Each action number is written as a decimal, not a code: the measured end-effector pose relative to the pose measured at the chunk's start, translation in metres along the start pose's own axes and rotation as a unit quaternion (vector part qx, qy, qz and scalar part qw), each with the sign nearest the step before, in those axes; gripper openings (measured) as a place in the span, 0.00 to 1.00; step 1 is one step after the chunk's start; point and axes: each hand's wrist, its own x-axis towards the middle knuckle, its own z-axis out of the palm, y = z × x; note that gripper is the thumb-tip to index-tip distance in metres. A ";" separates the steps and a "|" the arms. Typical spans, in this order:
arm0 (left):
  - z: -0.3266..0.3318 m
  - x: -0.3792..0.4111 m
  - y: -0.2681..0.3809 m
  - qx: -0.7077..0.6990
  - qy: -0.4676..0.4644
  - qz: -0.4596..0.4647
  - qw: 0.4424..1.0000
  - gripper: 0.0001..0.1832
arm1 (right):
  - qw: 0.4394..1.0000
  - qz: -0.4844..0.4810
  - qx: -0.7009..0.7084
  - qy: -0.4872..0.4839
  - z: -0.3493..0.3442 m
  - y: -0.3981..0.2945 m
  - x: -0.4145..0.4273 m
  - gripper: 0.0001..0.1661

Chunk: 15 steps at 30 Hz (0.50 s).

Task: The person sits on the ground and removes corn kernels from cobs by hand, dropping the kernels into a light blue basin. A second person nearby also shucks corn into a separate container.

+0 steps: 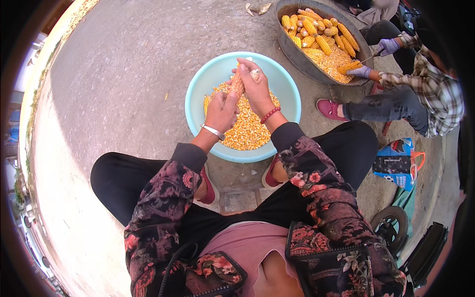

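Observation:
A mostly stripped corn cob (238, 86), reddish with a few yellow kernels near its far tip, is held over a light blue plastic basin (192, 89). My left hand (222, 113), with a silver bangle at the wrist, grips the near end of the cob. Around its upper part closes my right hand (257, 87), the thumb pressed along the cob; red beads circle that wrist. A pale, rough cob end (255, 74) also shows at the right palm, its rest hidden by the hand. Loose corn kernels (246, 130) cover the basin's bottom, and a yellow cob (206, 104) leans at its left side.
At the upper right stands a large dark metal tub (297, 55) with whole corn cobs (315, 31) and kernels. Beside it a seated co-worker's gloved hands (373, 59) hold a cob and a thin tool. A blue printed bag (395, 163) and a black wheel (389, 226) are at right.

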 end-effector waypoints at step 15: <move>-0.014 0.004 -0.019 0.278 0.101 0.217 0.930 0.22 | 0.991 0.061 0.116 -0.007 -0.019 -0.012 0.015 0.32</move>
